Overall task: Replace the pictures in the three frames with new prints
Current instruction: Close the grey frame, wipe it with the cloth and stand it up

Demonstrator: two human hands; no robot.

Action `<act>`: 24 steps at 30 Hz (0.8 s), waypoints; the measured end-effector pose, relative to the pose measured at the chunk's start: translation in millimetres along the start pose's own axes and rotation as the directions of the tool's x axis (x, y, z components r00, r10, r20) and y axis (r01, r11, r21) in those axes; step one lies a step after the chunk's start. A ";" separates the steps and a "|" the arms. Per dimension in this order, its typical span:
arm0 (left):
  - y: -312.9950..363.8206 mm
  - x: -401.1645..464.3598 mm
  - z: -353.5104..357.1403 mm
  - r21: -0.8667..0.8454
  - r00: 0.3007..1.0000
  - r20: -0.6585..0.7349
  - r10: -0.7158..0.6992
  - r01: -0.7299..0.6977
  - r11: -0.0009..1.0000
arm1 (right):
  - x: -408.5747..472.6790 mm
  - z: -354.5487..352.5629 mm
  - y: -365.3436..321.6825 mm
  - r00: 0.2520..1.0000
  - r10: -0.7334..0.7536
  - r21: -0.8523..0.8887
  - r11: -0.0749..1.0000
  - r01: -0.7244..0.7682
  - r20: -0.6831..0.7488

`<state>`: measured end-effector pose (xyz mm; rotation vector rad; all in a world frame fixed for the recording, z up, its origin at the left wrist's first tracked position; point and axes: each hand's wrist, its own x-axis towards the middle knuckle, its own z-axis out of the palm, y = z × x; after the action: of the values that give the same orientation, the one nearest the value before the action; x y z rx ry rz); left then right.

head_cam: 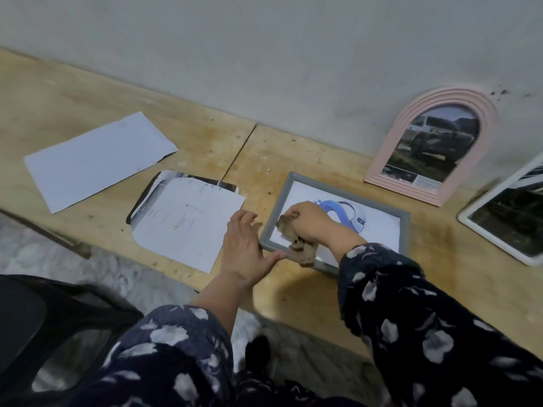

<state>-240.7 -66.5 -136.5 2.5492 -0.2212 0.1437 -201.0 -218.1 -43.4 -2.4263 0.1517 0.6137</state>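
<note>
Right hand [308, 220] grips a rag [296, 242] on the grey frame [407, 227]. Left hand [244, 245] open, empty, steadying the frame's 9 o'clock corner on the bench [293, 154].

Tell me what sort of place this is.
Probably a makeshift home work corner, not a shop: a bare plywood tabletop against a stained plaster wall, a pink arched frame leaning on it, loose paper sheets beside.

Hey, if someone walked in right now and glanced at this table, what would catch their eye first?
Probably the grey frame lying flat near the table's front edge, with the right hand pressing a crumpled brownish cloth on its glass over a blue print, while the left hand rests open at the frame's corner. Next, the pink arched frame leaning on the wall behind, and loose paper sheets to the left.
</note>
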 end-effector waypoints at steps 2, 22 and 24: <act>7.2 -2.8 -5.6 -0.001 0.999 0.036 0.000 0.000 1.000 | -12.7 -22.6 20.9 0.997 0.065 0.098 0.993 -0.060 -0.051; 69.2 67.5 11.7 0.062 0.699 0.399 -0.593 0.625 0.778 | -87.8 -45.6 189.2 0.750 0.661 0.751 0.502 -0.429 -0.013; 66.0 70.5 9.3 -0.100 0.677 0.448 -0.584 0.687 0.720 | -90.2 -47.1 192.8 0.784 0.619 0.781 0.507 -0.364 -0.037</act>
<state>-183.5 -134.9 -98.4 2.2045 0.4995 -0.6352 -310.8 -404.0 -74.1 -1.5985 1.0763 0.2824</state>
